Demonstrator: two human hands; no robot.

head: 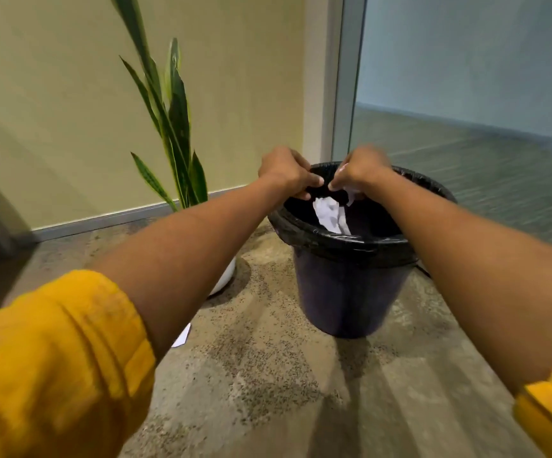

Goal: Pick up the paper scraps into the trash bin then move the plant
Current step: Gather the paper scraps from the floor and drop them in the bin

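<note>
A dark trash bin [344, 292] with a black liner stands on the floor at centre right. Both of my hands hover over its rim. My left hand [284, 173] has its fingers curled shut with nothing visible in them. My right hand [360, 170] is closed on a white paper scrap [350, 195] that hangs below the fingers. A crumpled white paper [329, 214] lies inside the bin. A tall green plant [172, 127] in a white pot [225, 276] stands left of the bin, the pot mostly hidden by my left forearm. One white scrap [182, 337] lies on the floor under my left arm.
A yellowish wall [53, 110] with a grey skirting runs behind the plant. A glass partition [466, 77] with a metal frame stands behind and right of the bin. Speckled floor [268, 375] stretches in front of the bin.
</note>
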